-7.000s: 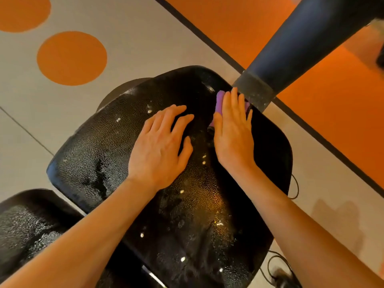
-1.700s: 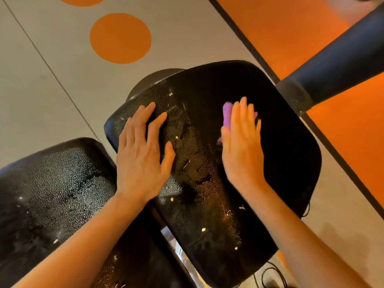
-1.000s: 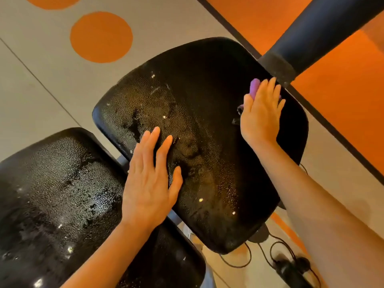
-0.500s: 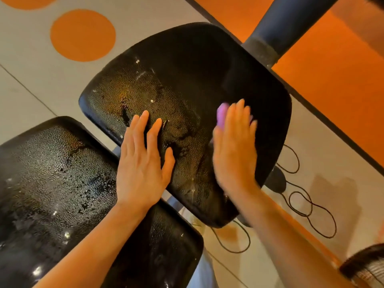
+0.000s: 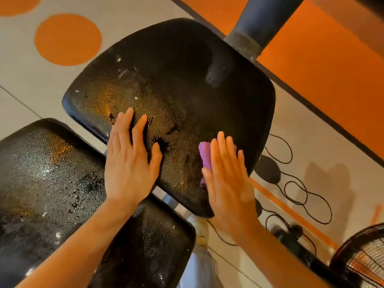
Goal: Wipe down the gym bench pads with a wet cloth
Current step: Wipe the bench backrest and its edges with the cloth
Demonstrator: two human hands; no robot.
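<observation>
Near pad (image 5: pixel 62 204) beaded wet. Left hand (image 5: pixel 129 163) flat, fingers straight, bracing far pad (image 5: pixel 176 96) at its near-left edge. Right hand (image 5: pixel 226 173) flat on purple cloth (image 5: pixel 204 152), drawn back from far-right corner to near-right edge; far corner likely done, near edge being wiped.

Wet black upper pad (image 5: pixel 187 84), purple cloth (image 5: pixel 204 154) lying near its lower-right edge; second pad (image 5: pixel 52 183) beside.
</observation>
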